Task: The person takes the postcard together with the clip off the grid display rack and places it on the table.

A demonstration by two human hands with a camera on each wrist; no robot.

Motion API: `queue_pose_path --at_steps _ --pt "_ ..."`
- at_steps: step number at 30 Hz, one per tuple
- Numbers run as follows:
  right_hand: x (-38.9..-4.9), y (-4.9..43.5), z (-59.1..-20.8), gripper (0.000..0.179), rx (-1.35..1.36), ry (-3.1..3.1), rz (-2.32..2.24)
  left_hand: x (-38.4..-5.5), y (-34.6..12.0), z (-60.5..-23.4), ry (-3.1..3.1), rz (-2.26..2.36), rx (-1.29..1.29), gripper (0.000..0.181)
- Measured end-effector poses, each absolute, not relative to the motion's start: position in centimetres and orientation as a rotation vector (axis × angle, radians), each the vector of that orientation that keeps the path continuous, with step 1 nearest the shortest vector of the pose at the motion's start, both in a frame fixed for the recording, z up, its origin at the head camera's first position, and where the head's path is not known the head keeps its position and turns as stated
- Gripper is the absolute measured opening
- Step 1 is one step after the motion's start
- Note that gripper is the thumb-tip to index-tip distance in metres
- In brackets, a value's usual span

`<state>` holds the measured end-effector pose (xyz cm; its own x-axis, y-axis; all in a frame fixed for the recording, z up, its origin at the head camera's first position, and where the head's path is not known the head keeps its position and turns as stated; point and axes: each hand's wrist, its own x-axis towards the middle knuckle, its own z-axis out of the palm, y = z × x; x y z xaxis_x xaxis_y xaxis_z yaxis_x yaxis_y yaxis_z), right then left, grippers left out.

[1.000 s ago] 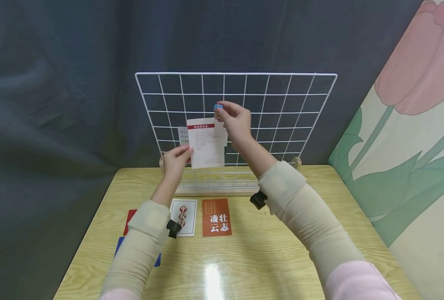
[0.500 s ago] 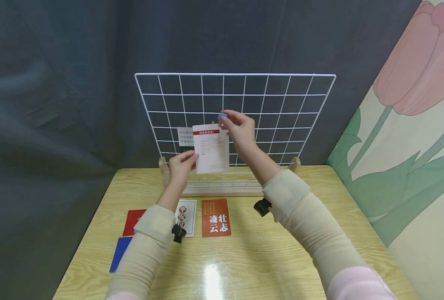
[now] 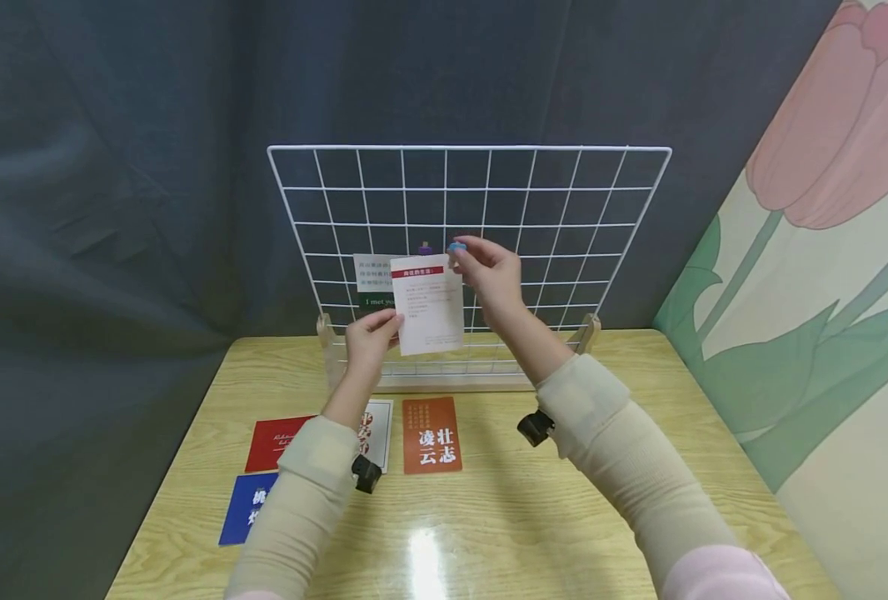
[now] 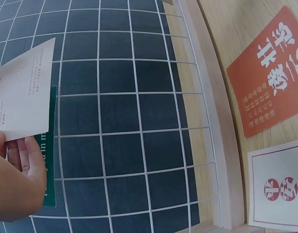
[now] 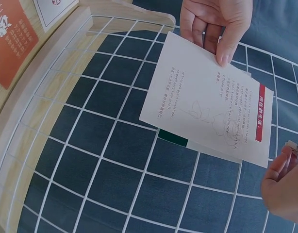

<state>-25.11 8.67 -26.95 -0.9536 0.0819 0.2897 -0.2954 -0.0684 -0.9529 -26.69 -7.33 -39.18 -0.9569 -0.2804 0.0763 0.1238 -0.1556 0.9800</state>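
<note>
A white card (image 3: 429,308) with a red title strip stands upright in front of the white wire grid (image 3: 556,225). My left hand (image 3: 371,337) pinches the card's left edge, thumb on the printed face in the right wrist view. At the card's top right corner, my right hand (image 3: 491,275) pinches a small blue clip (image 3: 456,247); whether the clip touches the card is unclear. Behind the white card, a green and white card (image 3: 372,283) hangs on the grid, partly covered. A purple clip (image 3: 425,249) sits at the top of that hanging card.
On the wooden table (image 3: 564,500) lie an orange card (image 3: 432,435), a white card with red characters (image 3: 379,429), a red card (image 3: 275,440) and a blue card (image 3: 245,508). The grid stands in a wooden base (image 3: 451,383). A dark curtain (image 3: 114,208) hangs behind.
Both hands have moved right and down, taking the white card and the blue clip along. More of the hanging card and its purple clip now shows.
</note>
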Motion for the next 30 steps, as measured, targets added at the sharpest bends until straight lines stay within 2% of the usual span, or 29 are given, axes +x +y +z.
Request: queue_pose_path --at_steps 2,3,8,30 --pt "-25.0 8.9 -27.2 0.021 0.228 -1.951 2.110 -26.4 -7.1 -39.0 -1.852 -2.207 0.191 0.016" --pt "-25.0 9.0 -27.3 0.021 0.226 -1.955 2.106 -25.1 -6.6 -37.5 -1.895 -2.180 0.253 0.018" --pt "-24.9 9.5 -28.0 0.021 0.213 -1.944 2.110 -24.3 -6.5 -37.0 -1.941 -2.200 0.260 0.019" --pt "-23.9 11.4 -31.9 0.025 0.083 -1.943 2.134 -24.2 -5.1 -39.8 -1.991 -2.197 0.299 0.019"
